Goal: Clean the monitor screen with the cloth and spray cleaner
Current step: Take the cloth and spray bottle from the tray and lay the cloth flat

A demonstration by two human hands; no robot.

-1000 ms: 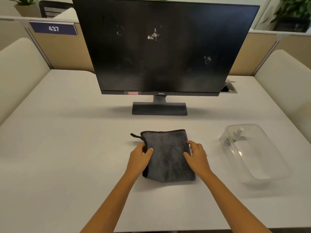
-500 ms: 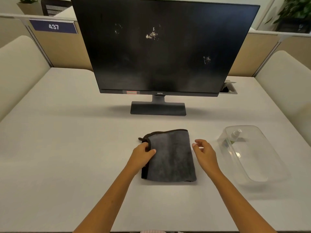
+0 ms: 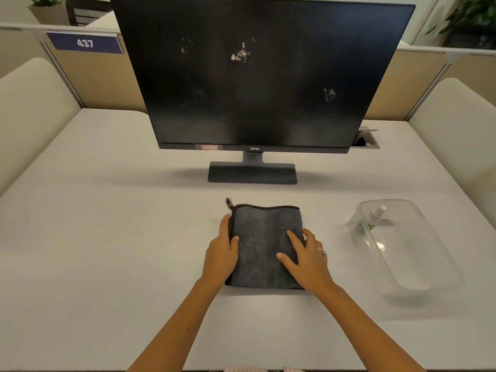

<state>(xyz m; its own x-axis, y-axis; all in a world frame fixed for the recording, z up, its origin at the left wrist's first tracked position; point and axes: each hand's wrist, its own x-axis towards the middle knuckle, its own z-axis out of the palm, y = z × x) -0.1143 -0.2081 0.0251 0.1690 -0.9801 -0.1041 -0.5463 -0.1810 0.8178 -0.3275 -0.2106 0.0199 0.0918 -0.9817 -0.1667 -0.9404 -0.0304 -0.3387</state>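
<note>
A black monitor (image 3: 257, 76) stands on its base at the back of the white desk, its dark screen marked by three whitish smudges. In front of it a folded grey cloth (image 3: 264, 237) lies flat on the desk. My left hand (image 3: 221, 253) grips the cloth's left edge, thumb on top. My right hand (image 3: 306, 257) rests flat on the cloth's right half, fingers spread. A small spray bottle (image 3: 375, 216) lies in the far end of a clear plastic tray (image 3: 418, 275) to the right.
The white desk (image 3: 107, 237) is bounded by beige partitions at the back and sides. A cable port (image 3: 366, 142) is sunk into the desk behind the monitor's right corner. A sign reading 437 (image 3: 84, 43) hangs on the back left partition.
My right hand, lifted off beside the cloth half a second ago, has come back down flat onto its right half. My left hand has kept hold of the left edge.
</note>
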